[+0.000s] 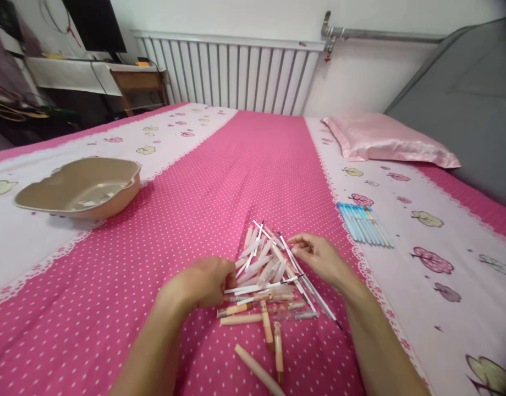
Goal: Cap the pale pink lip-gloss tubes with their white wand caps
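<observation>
Right now both hands are down in the pile (pixel 269 275) of pens and slim tubes heaped on the pink dotted sheet (pixel 162 231), just in front of the person. Left hand (pixel 205 283) is curled almost closed at the pile's left edge, fingers tucked around the ends of a few white sticks; exactly how many it has, I cannot tell. Right hand (pixel 319 257) sits at the pile's upper right, thumb and forefinger pinched lightly on the tip of one white pen, the other fingers loosely bent.

A few peach tubes (pixel 267 324) lie loose at the near side of the heap. Off to the right, well apart, a neat row of blue pens (pixel 364 224) rests on the pale flowered strip. Far left, a beige bowl (pixel 82 187) stands on the sheet, nearly bare inside.

My read for doing this well: pinch one piece at its end, lift it clear along its length so crossed neighbours stay put, and let the left hand steady the heap rather than squeeze it. Those thin sticks overlap, so a sideways drag would likely scatter them.
</observation>
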### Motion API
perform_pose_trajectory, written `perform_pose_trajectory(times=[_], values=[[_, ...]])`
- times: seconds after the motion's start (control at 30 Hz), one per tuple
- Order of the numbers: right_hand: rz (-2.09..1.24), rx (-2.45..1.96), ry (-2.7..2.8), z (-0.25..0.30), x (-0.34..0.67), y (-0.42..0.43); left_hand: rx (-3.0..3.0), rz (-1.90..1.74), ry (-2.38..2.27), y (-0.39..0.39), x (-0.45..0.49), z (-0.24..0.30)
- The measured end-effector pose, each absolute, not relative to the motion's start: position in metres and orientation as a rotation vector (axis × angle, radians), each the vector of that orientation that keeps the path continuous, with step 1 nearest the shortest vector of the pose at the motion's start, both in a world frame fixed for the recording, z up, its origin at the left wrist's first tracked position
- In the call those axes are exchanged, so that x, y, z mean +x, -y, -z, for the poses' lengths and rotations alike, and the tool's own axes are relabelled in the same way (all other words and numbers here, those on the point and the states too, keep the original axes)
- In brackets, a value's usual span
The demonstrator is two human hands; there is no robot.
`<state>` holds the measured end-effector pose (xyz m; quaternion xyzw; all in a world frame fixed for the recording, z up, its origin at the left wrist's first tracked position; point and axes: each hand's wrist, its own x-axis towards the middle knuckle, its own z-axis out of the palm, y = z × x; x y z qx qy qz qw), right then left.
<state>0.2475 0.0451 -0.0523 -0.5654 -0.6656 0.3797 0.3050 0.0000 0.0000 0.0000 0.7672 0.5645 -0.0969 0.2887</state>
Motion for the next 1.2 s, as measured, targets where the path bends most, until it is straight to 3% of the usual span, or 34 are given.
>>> perform_pose_trajectory(times=[0.23, 0.5, 0.83, 1.07, 1.2], values=[[-1.126, -1.397, 1.988, 0.042, 0.240, -0.038, 2.109, 0.179, -1.544, 0.000, -0.005, -0.001], [-0.951, -1.496, 2.130, 0.045, 0.230, -0.032, 2.145, -0.028, -1.572, -0.005, 0.004, -0.005], [-1.175, -1.226, 1.814, 0.033, 0.225, -0.034, 2.649, -0.803, -1.346, -0.008, 0.042, 0.012], [-1.347, -1.095, 1.443, 0.026, 0.218, -0.028, 2.821, -0.829, -1.424, -0.012, 0.056, 0.031], [-1.163, -1.154, 1.325, 0.033, 0.228, -0.037, 2.634, -0.780, -1.585, -0.016, 0.046, 0.026]])
